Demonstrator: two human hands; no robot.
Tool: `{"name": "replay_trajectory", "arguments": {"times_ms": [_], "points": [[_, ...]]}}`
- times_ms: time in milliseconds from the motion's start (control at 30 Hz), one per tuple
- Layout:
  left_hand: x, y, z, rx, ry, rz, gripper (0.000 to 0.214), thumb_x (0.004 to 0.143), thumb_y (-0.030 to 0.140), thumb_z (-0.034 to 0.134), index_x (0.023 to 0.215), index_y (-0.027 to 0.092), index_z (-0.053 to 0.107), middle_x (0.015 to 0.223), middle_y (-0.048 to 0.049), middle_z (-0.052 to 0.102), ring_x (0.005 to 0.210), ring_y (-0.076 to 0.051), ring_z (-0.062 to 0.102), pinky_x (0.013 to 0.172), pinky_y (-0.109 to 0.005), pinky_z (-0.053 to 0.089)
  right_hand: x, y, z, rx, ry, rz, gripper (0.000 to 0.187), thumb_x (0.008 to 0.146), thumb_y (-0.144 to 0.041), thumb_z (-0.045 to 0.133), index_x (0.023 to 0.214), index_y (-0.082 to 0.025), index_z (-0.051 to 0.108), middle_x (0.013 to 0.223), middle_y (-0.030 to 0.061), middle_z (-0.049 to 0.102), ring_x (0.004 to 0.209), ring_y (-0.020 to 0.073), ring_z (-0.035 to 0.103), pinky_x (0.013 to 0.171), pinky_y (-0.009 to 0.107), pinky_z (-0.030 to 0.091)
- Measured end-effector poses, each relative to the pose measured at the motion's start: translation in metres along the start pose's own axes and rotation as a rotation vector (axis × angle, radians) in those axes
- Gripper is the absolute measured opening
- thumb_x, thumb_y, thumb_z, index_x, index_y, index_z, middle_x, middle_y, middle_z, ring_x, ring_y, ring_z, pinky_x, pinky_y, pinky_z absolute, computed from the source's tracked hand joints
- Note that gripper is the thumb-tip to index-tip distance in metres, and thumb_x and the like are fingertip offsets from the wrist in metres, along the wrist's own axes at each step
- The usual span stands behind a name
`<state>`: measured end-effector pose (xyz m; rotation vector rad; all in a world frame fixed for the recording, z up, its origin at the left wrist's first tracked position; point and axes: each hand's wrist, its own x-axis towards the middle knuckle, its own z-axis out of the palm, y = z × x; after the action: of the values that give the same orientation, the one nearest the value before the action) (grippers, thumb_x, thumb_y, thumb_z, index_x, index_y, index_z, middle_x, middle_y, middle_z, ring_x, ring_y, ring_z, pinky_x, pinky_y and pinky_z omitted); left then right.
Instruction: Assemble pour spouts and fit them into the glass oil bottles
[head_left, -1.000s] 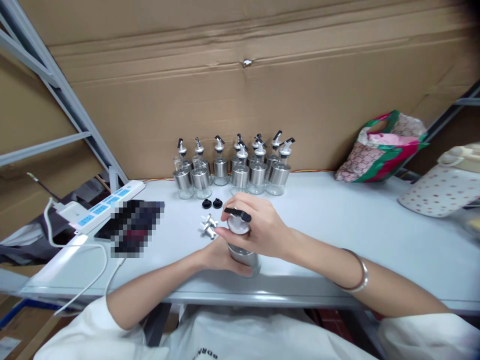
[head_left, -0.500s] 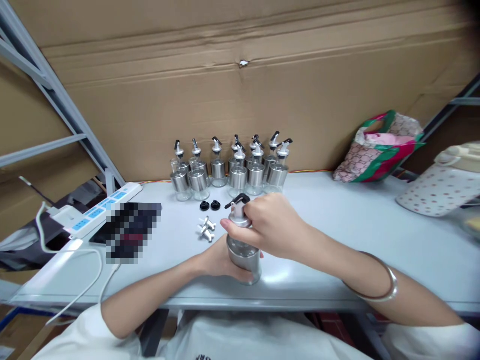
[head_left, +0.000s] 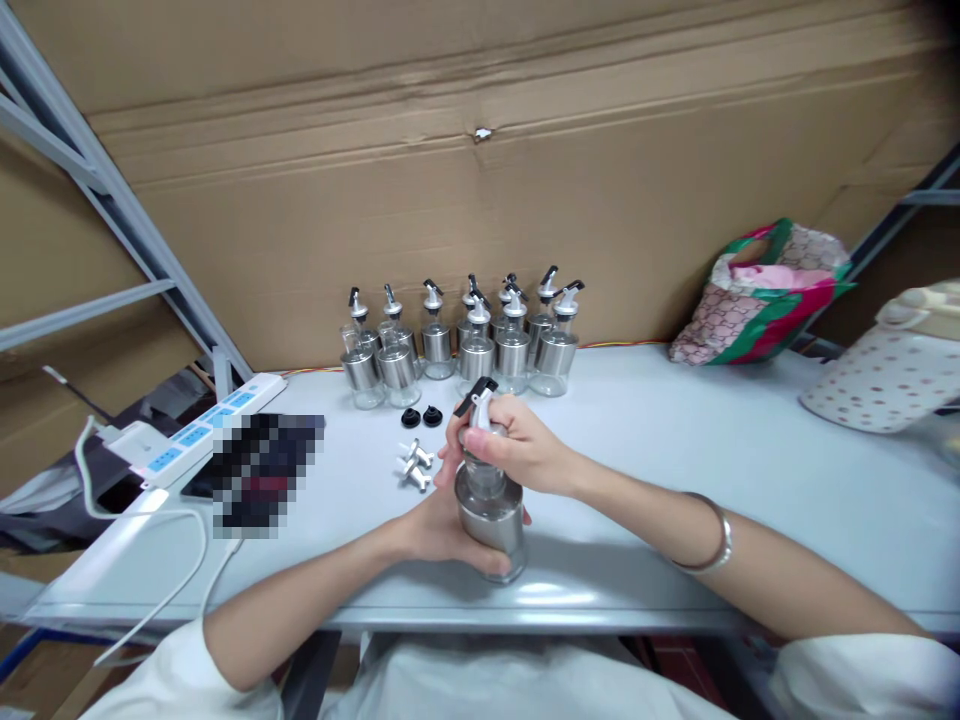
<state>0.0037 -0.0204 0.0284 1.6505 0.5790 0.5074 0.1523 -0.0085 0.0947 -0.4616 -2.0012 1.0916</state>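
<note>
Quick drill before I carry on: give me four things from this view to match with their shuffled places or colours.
1. left hand
2. right hand
3. black caps
4. power strip

A. white with blue patches
B. at the pour spout
C. just beyond the silver nozzles
D. around the bottle's steel-banded body

Pairs: 1-D, 2-B, 3-C, 4-A

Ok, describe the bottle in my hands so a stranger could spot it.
Start at the grey table, then its near edge. There, your left hand wraps a steel-sleeved glass bottle and your right hand grips its black-levered pourer. Unlike the clustered bottles behind, it alone is held.
</note>
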Motion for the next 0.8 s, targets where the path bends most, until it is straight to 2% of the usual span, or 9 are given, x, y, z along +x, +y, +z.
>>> {"name": "replay_trajectory", "arguments": {"times_ms": [133,233,400,467,567,633,667,733,800], "points": [[-0.002,-0.002,-0.002,0.069,0.044,-0.029,0.052,0.051,0.027,0.081,0.099,0.015,0.063,0.097,-0.006,0.067,0.094,-0.025,0.061,0.084,-0.037,0.049,-0.009,0.004,0.017,-0.096,0.22,-0.153,0.048,0.091,-0.057,0.043,0.077,-0.015,0.062,0.074,0.0079,0.071,0.07,0.0163,0.066,0.066,0.028,0.051],[-0.004,0.001,-0.002,0.131,0.076,-0.071,0.057,0.052,0.027,0.08,0.105,0.018,0.062,0.099,-0.0032,0.066,0.1,-0.026,0.058,0.087,-0.035,0.048,-0.013,0.003,0.022,-0.217,0.304,-0.281,0.038,0.092,-0.052,0.045,0.086,-0.017,0.06,0.079,0.0079,0.07,0.075,0.0175,0.068,0.07,0.03,0.053],[-0.002,0.011,0.001,0.085,0.066,-0.077,0.044,0.054,0.022,0.076,0.096,0.015,0.063,0.095,-0.0024,0.064,0.094,-0.023,0.057,0.084,-0.032,0.047,-0.009,0.005,0.012,-0.501,0.532,-0.669,0.032,0.086,-0.054,0.056,0.085,-0.022,0.051,0.074,0.0035,0.065,0.067,0.0163,0.064,0.059,0.029,0.051],[-0.001,0.012,0.004,0.03,0.014,-0.064,0.04,0.055,0.021,0.075,0.092,0.014,0.063,0.093,-0.0029,0.064,0.09,-0.021,0.058,0.082,-0.032,0.047,-0.007,0.0,0.005,-0.517,0.572,-0.707,0.034,0.086,-0.056,0.054,0.085,-0.023,0.047,0.074,0.0027,0.063,0.063,0.0155,0.061,0.055,0.029,0.05],[0.0,0.007,0.006,-0.01,-0.039,-0.028,0.043,0.051,0.021,0.079,0.09,0.015,0.062,0.09,-0.0035,0.064,0.084,-0.019,0.058,0.079,-0.032,0.047,-0.009,-0.02,-0.01,-0.392,0.468,-0.518,0.03,0.088,-0.052,0.053,0.088,-0.022,0.046,0.071,0.001,0.061,0.054,0.0126,0.057,0.049,0.027,0.047],[0.001,0.003,0.006,-0.007,-0.052,-0.01,0.044,0.049,0.02,0.08,0.089,0.015,0.062,0.09,-0.0042,0.064,0.083,-0.019,0.058,0.077,-0.032,0.047,-0.011,-0.04,-0.02,-0.386,0.303,-0.302,0.023,0.087,-0.043,0.058,0.084,-0.021,0.05,0.068,-0.0002,0.06,0.054,0.0119,0.057,0.048,0.025,0.045],[0.001,0.001,0.007,-0.003,-0.054,-0.015,0.044,0.049,0.021,0.08,0.089,0.015,0.063,0.089,-0.0043,0.063,0.082,-0.018,0.057,0.076,-0.032,0.047,-0.012,-0.05,-0.025,-0.417,0.17,-0.199,0.019,0.085,-0.037,0.061,0.08,-0.021,0.051,0.065,-0.001,0.059,0.053,0.0111,0.056,0.048,0.024,0.044],[0.001,0.0,0.007,-0.014,-0.053,-0.039,0.043,0.05,0.023,0.08,0.089,0.014,0.064,0.087,-0.004,0.063,0.079,-0.017,0.057,0.073,-0.031,0.047,-0.014,-0.065,-0.032,-0.471,-0.078,-0.064,0.015,0.082,-0.029,0.065,0.075,-0.02,0.056,0.065,-0.0022,0.06,0.05,0.0089,0.054,0.045,0.021,0.042],[0.001,0.002,0.007,-0.04,-0.041,-0.053,0.043,0.049,0.024,0.081,0.088,0.013,0.065,0.084,-0.0034,0.063,0.077,-0.016,0.056,0.072,-0.03,0.047,-0.016,-0.073,-0.036,-0.523,-0.233,0.013,0.012,0.08,-0.025,0.067,0.074,-0.02,0.059,0.063,-0.0035,0.061,0.048,0.008,0.053,0.042,0.02,0.039]]}}
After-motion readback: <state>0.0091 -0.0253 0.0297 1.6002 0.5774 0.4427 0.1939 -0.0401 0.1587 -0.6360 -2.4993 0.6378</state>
